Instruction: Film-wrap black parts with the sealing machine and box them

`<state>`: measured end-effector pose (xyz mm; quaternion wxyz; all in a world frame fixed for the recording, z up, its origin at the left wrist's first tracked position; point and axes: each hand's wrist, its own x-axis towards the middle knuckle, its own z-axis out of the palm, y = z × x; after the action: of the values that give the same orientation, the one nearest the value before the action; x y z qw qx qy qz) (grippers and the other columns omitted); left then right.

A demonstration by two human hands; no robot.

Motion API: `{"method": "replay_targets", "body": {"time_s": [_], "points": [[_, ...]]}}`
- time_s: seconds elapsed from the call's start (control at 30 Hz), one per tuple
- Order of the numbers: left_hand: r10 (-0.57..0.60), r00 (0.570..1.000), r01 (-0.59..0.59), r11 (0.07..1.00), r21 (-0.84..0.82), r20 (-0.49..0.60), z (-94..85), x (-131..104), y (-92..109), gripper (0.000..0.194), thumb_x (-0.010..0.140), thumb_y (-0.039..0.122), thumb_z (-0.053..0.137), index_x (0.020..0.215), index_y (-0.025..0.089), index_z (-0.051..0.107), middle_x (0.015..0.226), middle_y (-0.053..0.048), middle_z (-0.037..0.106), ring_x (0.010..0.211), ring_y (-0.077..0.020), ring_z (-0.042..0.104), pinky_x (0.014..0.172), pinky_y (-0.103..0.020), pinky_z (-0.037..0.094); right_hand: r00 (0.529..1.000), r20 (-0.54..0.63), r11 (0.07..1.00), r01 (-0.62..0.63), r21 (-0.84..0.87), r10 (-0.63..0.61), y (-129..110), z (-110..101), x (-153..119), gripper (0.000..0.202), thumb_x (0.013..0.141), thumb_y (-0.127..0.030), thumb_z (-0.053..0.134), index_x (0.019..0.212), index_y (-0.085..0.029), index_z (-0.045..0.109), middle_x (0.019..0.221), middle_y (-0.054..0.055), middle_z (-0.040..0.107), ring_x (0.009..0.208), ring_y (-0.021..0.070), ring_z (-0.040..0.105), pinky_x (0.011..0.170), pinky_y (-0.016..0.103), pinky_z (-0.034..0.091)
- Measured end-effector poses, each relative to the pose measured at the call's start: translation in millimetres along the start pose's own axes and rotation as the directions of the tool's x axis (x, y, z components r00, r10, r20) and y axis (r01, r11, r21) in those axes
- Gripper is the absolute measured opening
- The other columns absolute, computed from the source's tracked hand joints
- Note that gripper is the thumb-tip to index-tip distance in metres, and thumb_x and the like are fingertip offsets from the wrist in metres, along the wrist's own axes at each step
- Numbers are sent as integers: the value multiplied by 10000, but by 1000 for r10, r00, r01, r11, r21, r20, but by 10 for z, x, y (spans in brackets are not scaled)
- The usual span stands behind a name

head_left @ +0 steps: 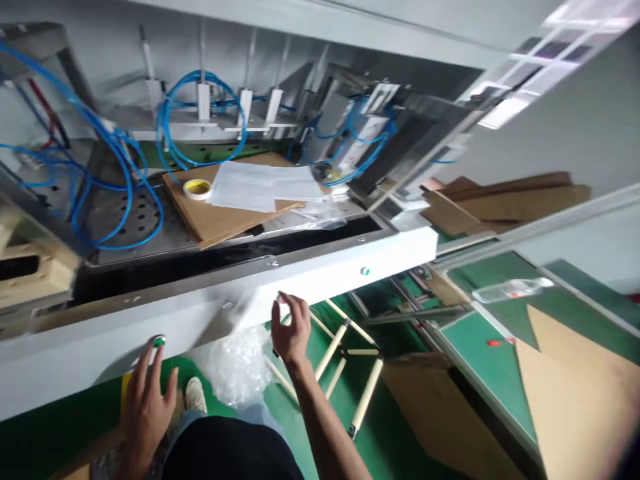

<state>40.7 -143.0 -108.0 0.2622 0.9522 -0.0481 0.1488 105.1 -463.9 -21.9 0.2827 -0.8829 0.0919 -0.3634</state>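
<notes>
My left hand (150,400) is low at the left, fingers spread, with fingertips at the green button (159,341) on the machine's white front beam (210,313). It holds nothing. Further right, my right hand (291,327) is beside the beam's front face, thumb and forefinger curved toward each other with a gap between them; a small pale spot shows there, too blurred to make out. A second green button (365,271) sits on the beam to the right of that hand.
Behind the beam lie cardboard (230,217), white papers (265,185) and a tape roll (197,189). Blue hoses (165,127) loop around the fixtures. Below are plastic wrap (237,367) and a tubular frame (367,393). A green table (485,373) with a bottle (513,289) is at right.
</notes>
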Motion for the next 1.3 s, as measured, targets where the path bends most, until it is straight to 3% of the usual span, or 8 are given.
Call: {"method": "replay_targets", "body": {"time_s": [0.13,0.27,0.37,0.57,0.8,0.97,1.17,1.3], "points": [[-13,997,18,997,75,-71,150,-61,21,674,1019,410,570,1632,197,390,1592,-216,496,1439,-430,518,1176,-578,447,890,-168,883,-448,-141,425,1303,-439,411,535,951,-453,479,1310,-105,668,1140,208,681,1018,324,659,930,515,551],[-85,984,97,993,70,-155,176,-90,127,734,993,477,573,1643,194,384,1581,-210,500,1465,-431,493,1227,-572,414,831,-221,821,-548,-162,511,2244,-691,767,707,917,-433,457,1461,14,527,1322,312,628,1222,381,599,1079,554,460],[-141,975,161,981,105,-173,190,-84,308,766,1004,520,518,1640,117,378,1566,-262,505,1467,-457,487,1229,-587,408,834,-203,820,-546,-170,513,2571,-724,889,692,918,-432,460,1449,1,559,1368,308,636,1278,381,582,1110,533,439],[-293,934,320,939,122,-203,277,-24,600,732,1019,525,475,1622,118,396,1560,-256,515,1482,-430,478,1225,-573,420,865,-198,857,-492,-156,461,2697,-640,835,655,971,-440,410,1419,-7,613,1367,303,665,1271,392,594,1108,549,413],[-292,884,359,924,130,-366,606,-5,481,720,1007,592,408,1504,92,552,1461,-245,594,1438,-415,523,1235,-531,416,925,-329,901,-298,-316,191,3084,-576,791,604,1016,-467,401,1320,-49,714,1200,270,734,1002,371,662,872,498,477],[-371,863,410,911,47,-342,798,-52,449,773,967,668,428,1564,181,484,1537,-181,573,1431,-420,541,1218,-551,448,931,-352,930,-211,-302,97,3197,-563,811,618,1021,-461,382,1348,-14,656,1187,287,718,1062,381,659,916,515,493],[-494,839,462,869,-179,-230,680,-72,598,819,967,646,485,1635,192,347,1646,-167,472,1522,-370,455,1275,-531,381,945,-314,944,-182,-276,90,2899,-525,638,648,1000,-454,487,1501,-44,519,1132,284,724,1030,462,682,853,604,523],[-596,779,513,785,-348,-196,702,-310,523,727,1005,591,432,1596,173,363,1585,-194,537,1488,-327,511,1261,-506,400,952,-263,980,116,-164,-157,2215,-378,445,507,1001,-363,553,1475,-183,547,1175,235,713,1055,445,693,875,624,538]]}}
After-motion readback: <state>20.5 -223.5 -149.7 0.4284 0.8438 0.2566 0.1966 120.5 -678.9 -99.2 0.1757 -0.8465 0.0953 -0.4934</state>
